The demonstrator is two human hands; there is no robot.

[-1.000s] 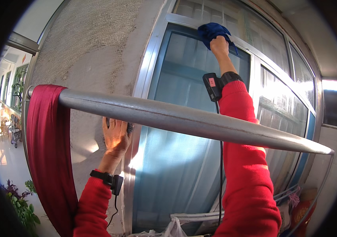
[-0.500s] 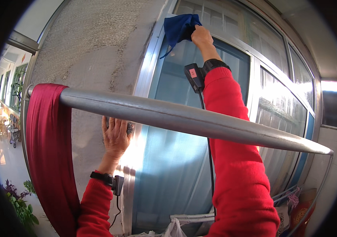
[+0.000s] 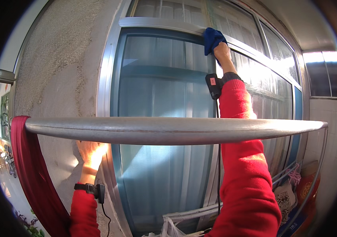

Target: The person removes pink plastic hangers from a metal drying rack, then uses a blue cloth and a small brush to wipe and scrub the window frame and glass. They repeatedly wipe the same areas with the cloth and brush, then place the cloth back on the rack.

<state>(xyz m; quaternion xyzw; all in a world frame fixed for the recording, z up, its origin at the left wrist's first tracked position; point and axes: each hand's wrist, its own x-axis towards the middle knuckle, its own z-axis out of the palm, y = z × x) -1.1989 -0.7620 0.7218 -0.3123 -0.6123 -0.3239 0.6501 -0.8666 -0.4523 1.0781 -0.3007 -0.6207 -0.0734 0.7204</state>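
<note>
At the top of the window frame, my right hand (image 3: 222, 52) is closed on a bunched blue cloth (image 3: 213, 40). The cloth lies against the silver metal frame (image 3: 160, 24) above a blue-edged glass pane (image 3: 164, 91). Lower on the left, my left hand (image 3: 91, 151) rests flat against the grey plaster wall (image 3: 67, 91), beside the upright of the frame. Its fingertips pass behind a thick metal pole (image 3: 168, 131), and bright sun washes out part of the hand. I see nothing held in it.
The pole crosses in front of both arms. A dark red cloth (image 3: 32, 170) hangs over its left end. White rails and a plastic bag (image 3: 170, 228) lie below the window, with bags and a pink hanger (image 3: 295, 174) at lower right. Plants (image 3: 32, 225) stand at lower left.
My right hand has moved the blue cloth rightward along the top frame, and the cloth is more bunched. The view has turned right and levelled; the pole now hides my left fingertips.
</note>
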